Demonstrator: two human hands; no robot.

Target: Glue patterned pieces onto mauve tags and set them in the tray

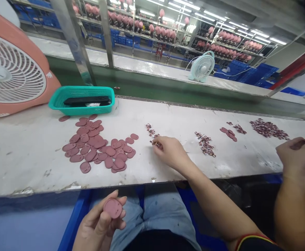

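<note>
Left hand [98,223]: fingers curled, grasping a mauve disc [112,208] above the lap, apparently held up for viewing.
Right hand [170,152]: fingertips drawn together at small maroon pieces [155,142]; any grip cannot be told.
Loose mauve discs [96,146]: heaped on the white bench [29,164], seemingly for easy reach.
Co-worker's hand [296,153]: far right, apart.
</note>
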